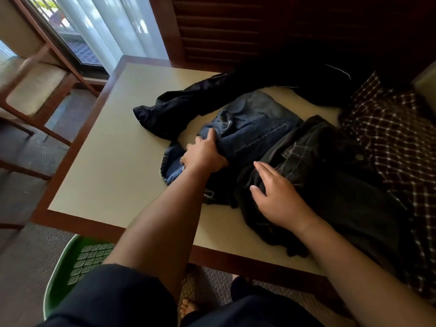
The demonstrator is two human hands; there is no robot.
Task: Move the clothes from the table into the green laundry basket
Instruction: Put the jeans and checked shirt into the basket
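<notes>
The left hand (204, 155) clutches blue jeans (254, 123) on the table (113, 142) while the right hand (277, 197) lies flat, unclenched, on black jeans (330, 185).

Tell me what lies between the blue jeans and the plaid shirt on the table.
In the head view, the black jeans lie between the blue jeans and the plaid shirt.

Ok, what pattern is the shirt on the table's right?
The shirt is dark with a white check; head view.

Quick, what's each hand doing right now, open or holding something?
Left hand: closed, gripping the blue jeans.
Right hand: open, resting flat on the black jeans.
</notes>
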